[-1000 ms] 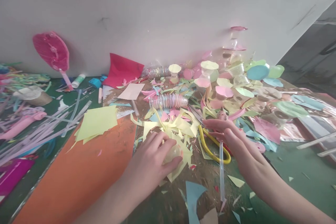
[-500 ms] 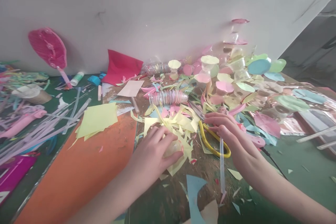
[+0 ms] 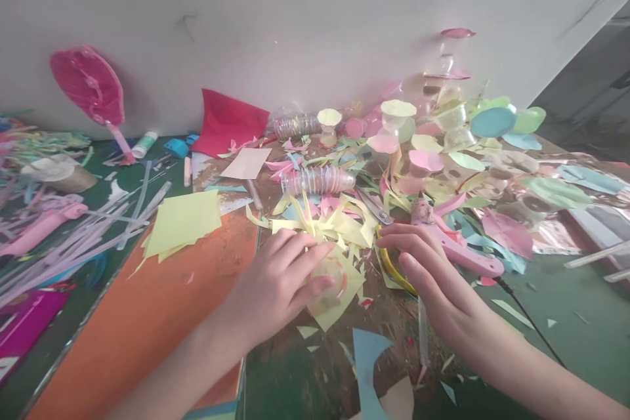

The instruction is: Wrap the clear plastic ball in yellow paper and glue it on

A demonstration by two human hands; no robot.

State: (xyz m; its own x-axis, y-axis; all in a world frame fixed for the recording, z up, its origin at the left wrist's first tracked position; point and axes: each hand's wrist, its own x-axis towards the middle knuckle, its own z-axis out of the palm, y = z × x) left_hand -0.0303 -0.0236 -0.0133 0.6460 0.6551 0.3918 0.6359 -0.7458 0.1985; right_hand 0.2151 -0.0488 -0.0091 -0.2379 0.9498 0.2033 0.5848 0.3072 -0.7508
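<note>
My left hand (image 3: 280, 285) hovers at the left of a small clear plastic cup (image 3: 332, 277), thumb and fingers apart around its near side; whether they touch it I cannot tell. The cup sits on a square of yellow paper (image 3: 327, 315). Fingers stretched out, my right hand (image 3: 438, 269) is over the yellow-handled scissors (image 3: 391, 269) and covers part of their loops. Just beyond it lies a pink glue gun (image 3: 467, 256) with a black cord. Below the right palm, a clear stick (image 3: 423, 335) is partly hidden.
Yellow paper strips (image 3: 344, 223) and a ringed clear bottle piece (image 3: 317, 180) lie ahead. Cups with coloured paper discs (image 3: 396, 115) crowd the back right. On the left are an orange sheet (image 3: 162, 315), yellow squares (image 3: 184, 220) and straws (image 3: 103, 230). A wall (image 3: 295, 20) stands behind.
My left hand has drawn slightly left, showing more of the cup. My right hand has lowered over the scissors' loops, and more of the glue gun shows. The view has shifted a little.
</note>
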